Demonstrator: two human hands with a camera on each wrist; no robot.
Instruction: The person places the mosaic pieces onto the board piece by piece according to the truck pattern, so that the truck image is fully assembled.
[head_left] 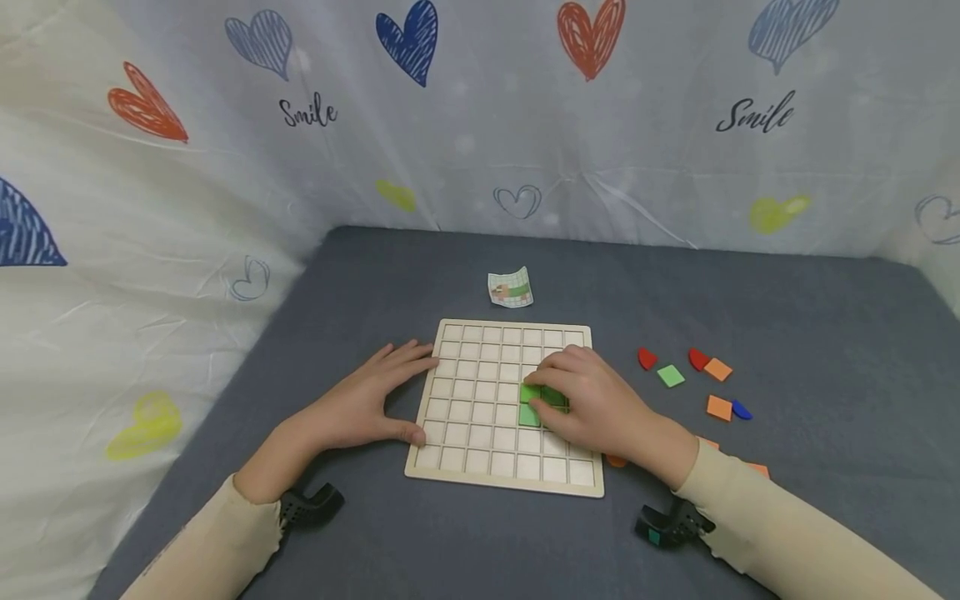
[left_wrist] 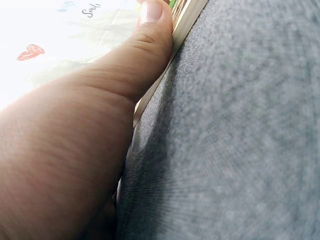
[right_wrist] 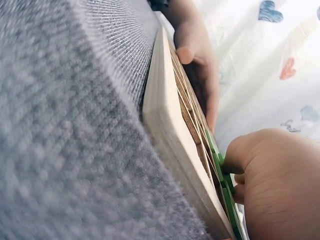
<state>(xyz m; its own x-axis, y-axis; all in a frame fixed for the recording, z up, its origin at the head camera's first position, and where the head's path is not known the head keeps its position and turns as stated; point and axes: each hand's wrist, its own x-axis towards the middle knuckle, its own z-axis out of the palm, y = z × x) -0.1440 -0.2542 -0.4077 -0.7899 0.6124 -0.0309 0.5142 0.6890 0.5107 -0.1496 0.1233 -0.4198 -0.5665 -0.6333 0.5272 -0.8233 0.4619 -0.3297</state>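
Note:
A pale wooden grid board lies on the dark grey cloth. My left hand is spread at its left edge; the fingertips touch the upper side and the thumb rests on the lower edge. Over the right half of the board, my right hand pinches a green square tile between thumb and fingers, low at the grid. Just below is a lighter green tile, and another green tile shows partly under the hand. In the right wrist view, green tiles stand slightly above the board surface.
Right of the board lie red pieces, a light green square, orange squares and a blue piece. Some orange pieces are partly hidden by the right forearm. Behind the board is a small pattern card.

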